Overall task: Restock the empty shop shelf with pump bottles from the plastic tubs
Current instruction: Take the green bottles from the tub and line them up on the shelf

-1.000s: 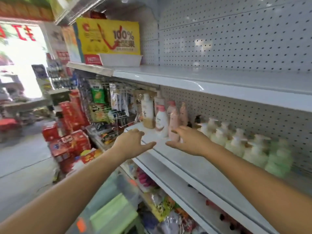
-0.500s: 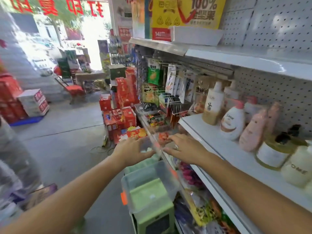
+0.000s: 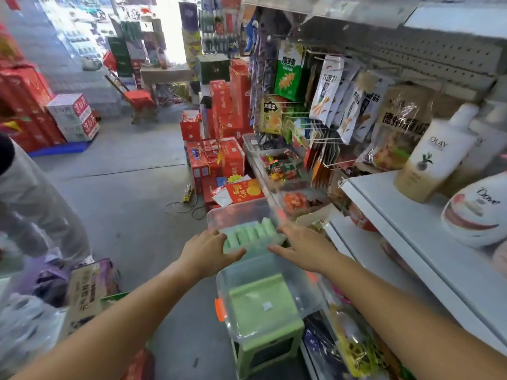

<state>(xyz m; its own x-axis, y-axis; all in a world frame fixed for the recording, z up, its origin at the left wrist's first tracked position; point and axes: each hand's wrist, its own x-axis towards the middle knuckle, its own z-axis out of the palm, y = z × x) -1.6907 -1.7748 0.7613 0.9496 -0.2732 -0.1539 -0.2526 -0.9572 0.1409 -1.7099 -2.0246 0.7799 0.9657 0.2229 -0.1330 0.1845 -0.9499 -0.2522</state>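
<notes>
You had turned away from the white shelf [image 3: 411, 229] and brought both hands down to the farther clear plastic tub [image 3: 236, 212], where a row of pale green pump bottles [image 3: 248, 234] lay packed together. A second ago both hands hovered over the shelf by the bottles already set there; half a second ago they were crossing above the tubs. At this moment your left hand [image 3: 204, 250] rested with fingers loosely spread at the left end of the green row, and your right hand [image 3: 299, 246] lay flat and open at the right end, neither closed on anything. That suggests the last placement was done and a fresh pick was starting. The nearer tub [image 3: 274, 303] sat on a green stool [image 3: 267, 349] and looked emptied, only the stool's top showing through it. On the shelf the Olay bottle [image 3: 436, 157] and the Dove bottle [image 3: 477, 212] stood at the left end, with bare shelf in front of them.
</notes>
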